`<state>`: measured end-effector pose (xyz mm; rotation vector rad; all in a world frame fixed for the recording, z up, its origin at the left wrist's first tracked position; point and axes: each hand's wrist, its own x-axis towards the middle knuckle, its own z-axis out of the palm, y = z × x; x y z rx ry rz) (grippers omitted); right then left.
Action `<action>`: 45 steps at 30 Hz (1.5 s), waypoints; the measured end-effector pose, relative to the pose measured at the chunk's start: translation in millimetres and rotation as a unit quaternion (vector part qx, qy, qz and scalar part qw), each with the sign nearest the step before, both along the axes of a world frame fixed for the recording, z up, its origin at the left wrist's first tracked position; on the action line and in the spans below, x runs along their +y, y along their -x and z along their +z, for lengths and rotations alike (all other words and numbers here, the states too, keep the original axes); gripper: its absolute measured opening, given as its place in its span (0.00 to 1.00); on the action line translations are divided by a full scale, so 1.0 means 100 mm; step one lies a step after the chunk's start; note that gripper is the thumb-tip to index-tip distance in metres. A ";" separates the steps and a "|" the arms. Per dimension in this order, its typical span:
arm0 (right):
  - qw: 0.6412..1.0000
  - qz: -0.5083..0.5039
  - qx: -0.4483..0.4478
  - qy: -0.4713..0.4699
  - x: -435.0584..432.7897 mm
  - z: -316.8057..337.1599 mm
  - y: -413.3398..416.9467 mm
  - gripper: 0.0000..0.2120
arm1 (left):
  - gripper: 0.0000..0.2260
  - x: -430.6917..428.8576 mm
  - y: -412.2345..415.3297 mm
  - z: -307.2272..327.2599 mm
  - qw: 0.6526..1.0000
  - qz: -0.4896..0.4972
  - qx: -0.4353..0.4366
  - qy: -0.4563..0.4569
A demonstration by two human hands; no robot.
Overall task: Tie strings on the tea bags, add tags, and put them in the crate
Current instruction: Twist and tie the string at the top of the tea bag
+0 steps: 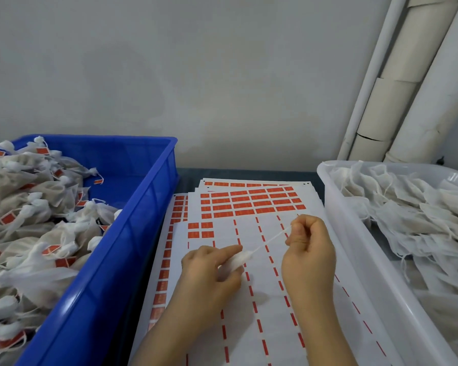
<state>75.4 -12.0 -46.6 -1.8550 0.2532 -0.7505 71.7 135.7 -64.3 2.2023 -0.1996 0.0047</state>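
My left hand [210,273] grips the gathered neck of a white tea bag [237,260] above the sticker sheets. From the bag a white string [271,238] runs taut up and to the right. My right hand [308,247] pinches the far end of that string. Under both hands lie sheets of red tags [251,202], with many tags peeled off. The blue crate [132,233] on the left holds a heap of tied, tagged tea bags [32,215].
A clear plastic tub [354,247] on the right holds several untied white tea bags [413,210]. Pale pipes [397,107] lean against the grey wall at the back right. The dark tabletop shows between the containers.
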 end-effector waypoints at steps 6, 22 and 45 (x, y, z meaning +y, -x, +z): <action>0.995 0.091 0.000 -0.052 -0.03 0.15 0.05 0.08 | 0.11 -0.01 0.05 0.02 0.997 -0.013 0.030 0.064; 0.973 0.150 -0.006 -0.175 0.19 0.16 0.11 0.12 | 0.10 -0.15 0.05 -0.03 0.995 -0.046 -0.072 -0.059; 0.955 0.198 0.104 0.195 0.25 0.14 0.08 0.05 | 0.09 -0.06 -0.03 0.18 0.820 0.169 0.228 0.497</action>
